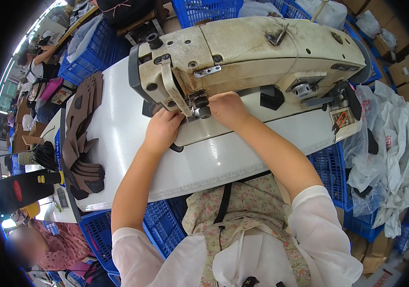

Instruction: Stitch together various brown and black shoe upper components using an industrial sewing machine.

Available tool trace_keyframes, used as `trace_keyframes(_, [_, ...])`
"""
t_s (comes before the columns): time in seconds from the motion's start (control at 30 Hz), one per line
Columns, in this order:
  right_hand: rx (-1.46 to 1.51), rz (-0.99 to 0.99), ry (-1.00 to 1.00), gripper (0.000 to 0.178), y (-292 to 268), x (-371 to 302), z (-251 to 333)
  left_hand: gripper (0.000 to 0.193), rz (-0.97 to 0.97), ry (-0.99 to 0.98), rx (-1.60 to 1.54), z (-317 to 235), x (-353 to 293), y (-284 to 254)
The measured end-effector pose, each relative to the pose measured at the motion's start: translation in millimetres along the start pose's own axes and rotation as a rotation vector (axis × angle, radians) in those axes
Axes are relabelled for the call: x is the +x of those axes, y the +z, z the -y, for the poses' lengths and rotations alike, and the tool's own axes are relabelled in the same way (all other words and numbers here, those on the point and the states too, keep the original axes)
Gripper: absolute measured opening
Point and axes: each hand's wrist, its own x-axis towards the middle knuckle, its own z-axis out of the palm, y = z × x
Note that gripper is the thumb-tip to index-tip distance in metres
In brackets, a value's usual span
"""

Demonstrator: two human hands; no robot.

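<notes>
A worn cream sewing machine [257, 50] stands across the white table, its needle area between my hands. My left hand [164, 128] is left of the presser foot, fingers bent and pressed together low on the machine bed. A small dark edge [177, 148] shows beside its wrist; whether it joins what the fingers hold is hidden. My right hand [228, 110] is closed just right of the needle area, next to the round dark tension knob [199, 99]. Its fingertips, and anything in them, are hidden. A dark flat piece [272, 98] lies under the machine arm.
Brown cut pieces [82, 129] lie overlapped along the table's left side. Orange-handled snips [341, 120] sit in a recess at the right. Blue crates [326, 172] stand below and behind the table. Plastic bags [386, 143] hang at the right. Another person [63, 246] sits at lower left.
</notes>
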Motion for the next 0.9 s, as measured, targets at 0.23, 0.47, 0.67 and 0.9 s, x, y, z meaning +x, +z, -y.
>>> trace_keyframes(0.23, [0.035,-0.015,0.006,0.004,1,2,1,0.023,0.004,-0.005,0.017,0,-1,-3])
trace_keyframes(0.47, [0.036,0.028,0.055,0.010,-5,0,-1,0.040,0.091,-0.059,-0.042,1,4,-2])
trace_keyframes(0.67, [-0.011,-0.293,-0.209,0.015,-125,-15,43,0.035,0.069,-0.079,-0.028,2,-4,-6])
trace_keyframes(0.9, [-0.569,-0.757,0.718,0.041,-344,-76,-182,0.042,0.052,-0.075,-0.079,-6,13,4])
